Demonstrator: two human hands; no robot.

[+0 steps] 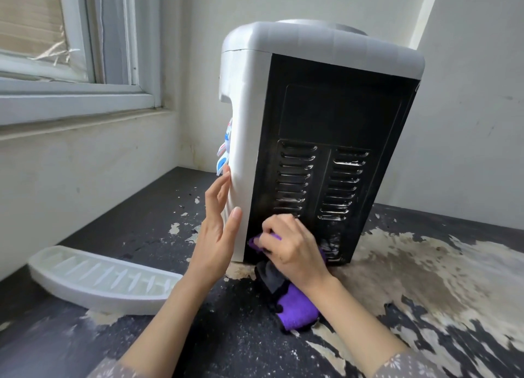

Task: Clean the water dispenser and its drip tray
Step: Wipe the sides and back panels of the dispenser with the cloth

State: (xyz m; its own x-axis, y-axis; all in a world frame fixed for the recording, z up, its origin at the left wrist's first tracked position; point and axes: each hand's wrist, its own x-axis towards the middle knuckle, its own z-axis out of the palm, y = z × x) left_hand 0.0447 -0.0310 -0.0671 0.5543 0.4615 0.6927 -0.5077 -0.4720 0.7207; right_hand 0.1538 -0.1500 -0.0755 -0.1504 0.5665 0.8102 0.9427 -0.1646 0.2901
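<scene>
The water dispenser (320, 99) stands on the counter, its black vented back panel turned toward me and its white side to the left. My left hand (218, 227) lies flat with straight fingers against the white side near the bottom. My right hand (292, 247) grips a purple and black cloth (295, 304) and holds it against the lower left of the back panel; the cloth's loose end trails onto the counter. The white drip tray (105, 281) lies apart on the counter at the left.
The dark counter (425, 278) has worn, peeling pale patches and flakes around the dispenser. A window frame (85, 94) and sill run along the left wall. White walls close in behind and to the right of the dispenser.
</scene>
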